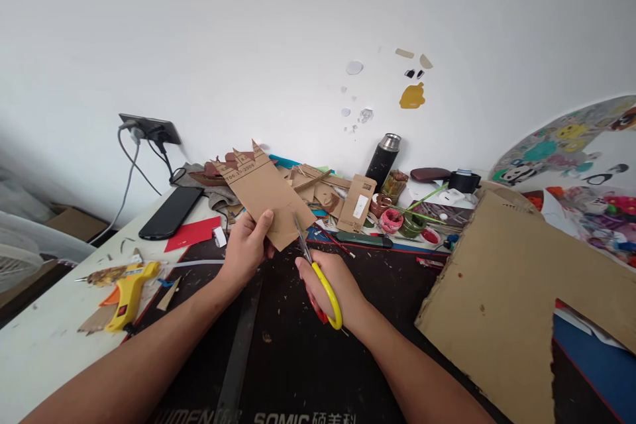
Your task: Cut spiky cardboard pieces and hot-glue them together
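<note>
My left hand pinches a brown cardboard piece near its lower left edge, thumb on top. Pointed tips rise along the far end of this piece, and printed digits run beneath them. My right hand grips a pair of scissors with one yellow and one red handle loop. The scissor blades meet the near right edge of the cardboard, with one blade lying over its face. Both hands are raised above a dark mat.
A yellow glue gun and a black phone lie at left. Paint pots, a green cutter, cardboard scraps and a black thermos line the back. A large cardboard sheet covers the right side. A metal ruler lies on the mat.
</note>
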A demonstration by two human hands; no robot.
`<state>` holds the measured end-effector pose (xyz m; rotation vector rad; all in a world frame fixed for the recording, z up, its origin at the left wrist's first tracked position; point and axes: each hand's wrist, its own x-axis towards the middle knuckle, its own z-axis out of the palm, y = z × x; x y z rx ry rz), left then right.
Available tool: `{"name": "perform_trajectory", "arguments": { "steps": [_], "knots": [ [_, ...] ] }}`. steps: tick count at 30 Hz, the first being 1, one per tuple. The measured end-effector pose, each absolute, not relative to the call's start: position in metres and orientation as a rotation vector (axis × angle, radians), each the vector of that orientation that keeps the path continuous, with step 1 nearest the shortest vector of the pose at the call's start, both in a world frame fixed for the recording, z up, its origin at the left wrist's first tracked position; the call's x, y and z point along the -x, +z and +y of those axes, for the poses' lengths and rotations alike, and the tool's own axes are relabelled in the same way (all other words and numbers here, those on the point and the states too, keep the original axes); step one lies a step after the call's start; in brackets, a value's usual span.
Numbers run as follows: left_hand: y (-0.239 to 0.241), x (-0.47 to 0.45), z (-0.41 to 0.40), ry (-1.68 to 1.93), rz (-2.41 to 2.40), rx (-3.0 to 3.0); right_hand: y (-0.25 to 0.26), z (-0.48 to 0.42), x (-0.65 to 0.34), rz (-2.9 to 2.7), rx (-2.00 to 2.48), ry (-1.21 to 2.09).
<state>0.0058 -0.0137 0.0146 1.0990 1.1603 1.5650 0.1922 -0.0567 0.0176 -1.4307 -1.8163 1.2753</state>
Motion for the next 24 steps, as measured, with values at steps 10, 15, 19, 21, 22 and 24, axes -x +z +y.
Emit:
{"name": "perform_trajectory", "arguments": {
  "steps": [10, 15, 19, 21, 22, 24],
  "knots": [
    [0.0126, -0.0042, -0.0122, 1.576, 1.128, -1.081, 0.0154, -0.0548, -0.1906, -1.895, 1.438, 1.094],
    [0.0141, -0.0042, -0.0126, 1.570, 1.131, -1.088, 0.0111, -0.0551, -0.1919, -1.751, 1.407, 1.357],
    [0.0148, -0.0031, -0.0129, 1.558, 1.138, -1.097, 0.0142, -0.0521, -0.1962, -1.762, 1.344, 1.404],
    [0.0152, -0.0023, -0.0131, 1.551, 1.139, -1.105, 0.0168, -0.0506, -0.1982, -1.808, 1.324, 1.369],
    [0.0153, -0.0018, -0.0131, 1.546, 1.140, -1.108, 0.0179, -0.0500, -0.1989, -1.817, 1.311, 1.368],
    [0.0154, -0.0010, -0.0131, 1.544, 1.146, -1.107, 0.0189, -0.0491, -0.1995, -1.794, 1.280, 1.407]
  ]
}}
